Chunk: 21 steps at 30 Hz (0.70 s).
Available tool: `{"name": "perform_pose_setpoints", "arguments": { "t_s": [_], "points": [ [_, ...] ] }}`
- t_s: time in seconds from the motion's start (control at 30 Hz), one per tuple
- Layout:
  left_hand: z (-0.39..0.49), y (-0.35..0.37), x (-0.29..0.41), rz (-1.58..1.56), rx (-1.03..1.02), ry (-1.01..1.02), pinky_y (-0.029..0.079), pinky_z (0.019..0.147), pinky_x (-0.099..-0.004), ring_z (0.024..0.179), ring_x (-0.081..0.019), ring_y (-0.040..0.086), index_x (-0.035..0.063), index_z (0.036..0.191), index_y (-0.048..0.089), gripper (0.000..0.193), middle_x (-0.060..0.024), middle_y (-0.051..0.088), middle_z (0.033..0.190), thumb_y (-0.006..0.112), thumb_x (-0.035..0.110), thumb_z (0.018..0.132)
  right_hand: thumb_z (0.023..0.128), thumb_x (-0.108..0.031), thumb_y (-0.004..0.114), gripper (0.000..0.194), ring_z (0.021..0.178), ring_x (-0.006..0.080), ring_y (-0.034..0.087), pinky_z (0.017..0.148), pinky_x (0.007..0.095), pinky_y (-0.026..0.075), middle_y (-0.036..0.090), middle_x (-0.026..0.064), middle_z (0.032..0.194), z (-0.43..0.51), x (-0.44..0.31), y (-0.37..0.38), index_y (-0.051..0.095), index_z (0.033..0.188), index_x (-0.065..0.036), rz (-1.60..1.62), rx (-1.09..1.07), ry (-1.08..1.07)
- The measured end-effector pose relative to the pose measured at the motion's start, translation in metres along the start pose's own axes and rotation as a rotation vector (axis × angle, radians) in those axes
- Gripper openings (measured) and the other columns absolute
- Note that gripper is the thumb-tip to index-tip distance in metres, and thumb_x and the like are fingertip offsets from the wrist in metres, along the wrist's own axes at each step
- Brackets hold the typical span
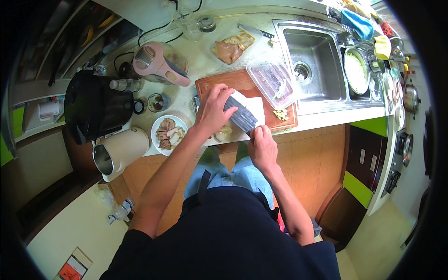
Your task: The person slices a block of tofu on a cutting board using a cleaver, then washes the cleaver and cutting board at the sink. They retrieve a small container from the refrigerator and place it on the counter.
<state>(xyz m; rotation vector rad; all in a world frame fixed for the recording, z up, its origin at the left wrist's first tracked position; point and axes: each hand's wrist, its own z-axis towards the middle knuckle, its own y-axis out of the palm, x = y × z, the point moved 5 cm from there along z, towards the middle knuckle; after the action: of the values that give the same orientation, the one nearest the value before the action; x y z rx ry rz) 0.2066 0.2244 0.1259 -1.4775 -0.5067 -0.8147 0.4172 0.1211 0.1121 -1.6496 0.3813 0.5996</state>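
Note:
A cleaver (240, 113) with a broad dark blade lies slantwise over the near part of the wooden cutting board (238, 78). My right hand (263, 145) is closed around its handle. At the far end of the blade is my left hand (214, 110), thumb on the flat and fingertips by the top corner. Under and beside the blade is a flat white surface (258, 105); its kind is unclear. A pale piece of food (223, 133) sits beneath my left wrist. Small chopped yellow bits (280, 114) rest on the board's right side.
Left stands a white plate (154, 134) with sliced meat, near a beige jug (124, 150) and a pink kettle (162, 64). A plastic lid (273, 84) overlaps the board. Beyond are a food container (229, 52) and a knife (255, 29). The sink (311, 66) is right.

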Motion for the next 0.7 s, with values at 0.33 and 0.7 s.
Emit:
{"name": "perform_pose_setpoints", "arguments": {
  "t_s": [0.33,0.7],
  "points": [
    [0.015,-0.019,0.032,0.026,-0.421,0.180,0.045,0.121,-0.0464,0.130,-0.0325,0.068,0.0108,0.143,0.075,0.061,-0.0110,0.077,0.133,0.094,0.021,0.086,0.092,-0.005,0.073,0.010,0.100,0.0305,0.070,0.076,0.0435,0.059,0.066,0.0093,0.109,-0.017,-0.027,-0.058,0.066,0.099,-0.008,-0.037,-0.060,-0.330],
    [0.005,-0.039,0.019,-0.061,-0.459,0.044,0.048,0.113,-0.0420,0.116,-0.0278,0.069,0.0107,0.139,0.077,0.052,-0.0058,0.079,0.114,0.093,0.019,0.090,0.090,-0.006,0.073,0.010,0.102,0.0292,0.069,0.077,0.0414,0.059,0.066,0.0089,0.109,-0.019,-0.040,-0.066,0.067,0.097,-0.008,-0.060,-0.078,-0.381]
  ]
}}
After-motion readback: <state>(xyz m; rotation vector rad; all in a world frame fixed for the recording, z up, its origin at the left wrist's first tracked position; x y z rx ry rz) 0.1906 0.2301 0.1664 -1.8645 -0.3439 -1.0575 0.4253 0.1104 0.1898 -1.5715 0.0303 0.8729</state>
